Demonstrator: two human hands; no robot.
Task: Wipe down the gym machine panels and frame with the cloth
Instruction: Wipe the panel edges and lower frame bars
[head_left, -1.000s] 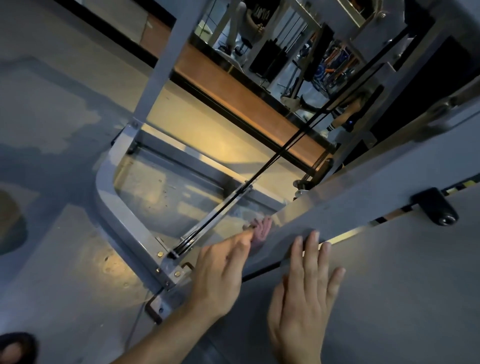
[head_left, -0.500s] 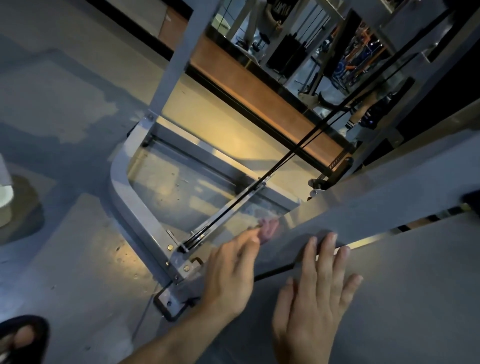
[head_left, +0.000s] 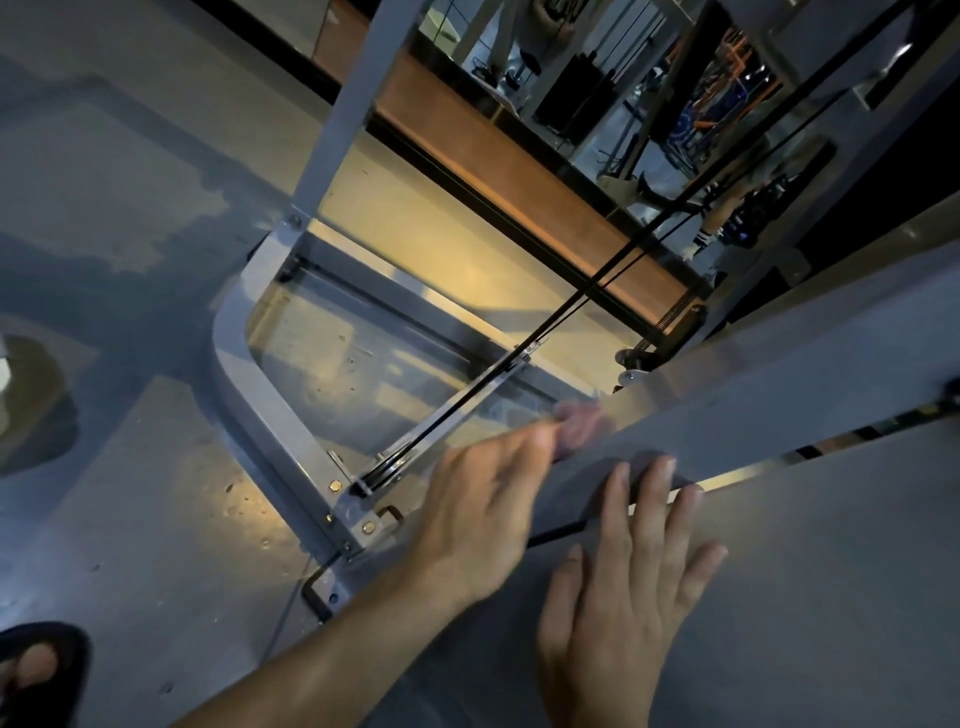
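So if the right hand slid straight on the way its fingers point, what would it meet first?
The right hand lies flat on the grey panel; its fingertips already reach the dark gap, so probably the sloped frame beam just beyond.

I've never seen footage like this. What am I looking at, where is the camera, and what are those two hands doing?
There is no robot here: a person wears a camera on the head, so you look down along their arms. The grey slab on the right is a gym machine panel; beyond it the machine's frame sits on the floor, with black cables running up. The right hand lies flat on the panel, fingers straight. The left hand presses a pink cloth against the panel's edge; it is blurred, so its grip is unclear. A sandalled foot shows bottom left.
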